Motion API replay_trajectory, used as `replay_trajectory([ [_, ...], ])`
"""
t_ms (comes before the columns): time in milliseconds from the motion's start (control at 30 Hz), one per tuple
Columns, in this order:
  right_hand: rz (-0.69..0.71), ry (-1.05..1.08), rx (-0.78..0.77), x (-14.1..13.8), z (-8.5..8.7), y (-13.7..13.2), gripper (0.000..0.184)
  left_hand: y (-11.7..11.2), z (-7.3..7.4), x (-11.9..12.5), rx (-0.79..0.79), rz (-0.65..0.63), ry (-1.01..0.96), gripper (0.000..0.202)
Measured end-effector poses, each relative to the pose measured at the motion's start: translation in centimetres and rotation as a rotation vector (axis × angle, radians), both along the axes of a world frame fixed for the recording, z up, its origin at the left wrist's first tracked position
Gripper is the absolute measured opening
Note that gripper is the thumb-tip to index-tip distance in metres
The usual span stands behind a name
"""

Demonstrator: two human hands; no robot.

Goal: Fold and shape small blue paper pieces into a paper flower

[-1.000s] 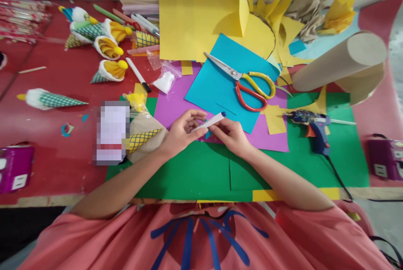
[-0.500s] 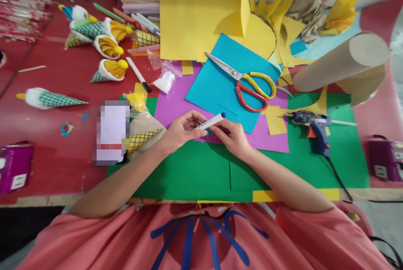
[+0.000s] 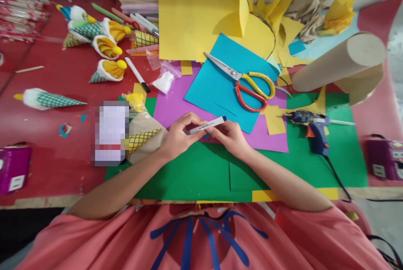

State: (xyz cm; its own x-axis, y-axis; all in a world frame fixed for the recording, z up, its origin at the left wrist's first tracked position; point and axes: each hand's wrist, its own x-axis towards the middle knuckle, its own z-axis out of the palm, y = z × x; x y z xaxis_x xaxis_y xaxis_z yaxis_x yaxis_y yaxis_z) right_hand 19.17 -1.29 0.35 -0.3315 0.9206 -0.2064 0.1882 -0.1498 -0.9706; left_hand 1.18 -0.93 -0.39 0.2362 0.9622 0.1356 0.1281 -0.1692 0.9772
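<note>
The marker (image 3: 206,126) is a slim white barrel with printed text along its side and a blue cap on its right end. It sits just below the centre of the frame, nearly level, with the capped end slightly higher. My left hand (image 3: 179,136) and right hand (image 3: 232,135) pinch it.

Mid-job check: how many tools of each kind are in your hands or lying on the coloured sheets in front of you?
marker, held between left hand and right hand: 1
scissors, on the blue sheet: 1
glue gun, on the green sheet: 1
Total: 3
</note>
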Motion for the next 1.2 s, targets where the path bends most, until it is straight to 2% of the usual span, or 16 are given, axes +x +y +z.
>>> replay_trajectory([
  [67, 0.004, 0.01, -0.005, 0.0, 0.1, 0.0, 0.037, -0.2, -0.1, 0.0, 0.113, 0.01, 0.052, 0.011],
  [200, 0.014, -0.039, 0.081, 0.1, 0.0, 0.0, 0.036, -0.4, 0.4, 0.1, 0.33, 0.02, 0.165, 0.013],
  [300, 0.0, -0.022, 0.102, 0.2, -0.2, 0.0, 0.035, -0.6, 1.0, 0.1, 0.386, 0.012, 0.227, 0.017],
  [467, 0.014, 0.047, 0.071, 0.3, -0.4, 0.2, 0.035, -0.5, 1.3, 0.0, 0.23, 0.034, 0.133, 0.008],
  [533, 0.03, 0.048, 0.069, 0.3, -0.4, 0.2, 0.035, -0.4, 1.2, 0.0, 0.108, 0.055, 0.067, 0.004],
  [633, 0.069, 0.025, 0.115, 0.4, -0.4, 0.3, 0.032, 0.0, 1.3, -0.1, -0.129, 0.051, -0.05, 0.009],
  [733, 0.117, 0.017, 0.169, 0.5, -0.3, 0.3, 0.028, 0.3, 1.2, -0.3, -0.262, 0.019, -0.157, 0.013],
  [933, 0.159, 0.029, 0.167, 0.6, -0.1, 0.4, 0.028, 0.8, 0.6, -0.5, -0.329, -0.065, -0.266, 0.019],
  [1067, 0.148, 0.035, 0.123, 0.7, -0.1, 0.4, 0.032, 1.0, 0.3, -0.9, -0.306, -0.172, -0.259, 0.048],
  [1200, 0.107, 0.124, 0.01, 0.6, 0.0, 0.3, 0.031, 0.9, 0.3, -1.2, -0.281, -0.261, -0.222, 0.05],
])
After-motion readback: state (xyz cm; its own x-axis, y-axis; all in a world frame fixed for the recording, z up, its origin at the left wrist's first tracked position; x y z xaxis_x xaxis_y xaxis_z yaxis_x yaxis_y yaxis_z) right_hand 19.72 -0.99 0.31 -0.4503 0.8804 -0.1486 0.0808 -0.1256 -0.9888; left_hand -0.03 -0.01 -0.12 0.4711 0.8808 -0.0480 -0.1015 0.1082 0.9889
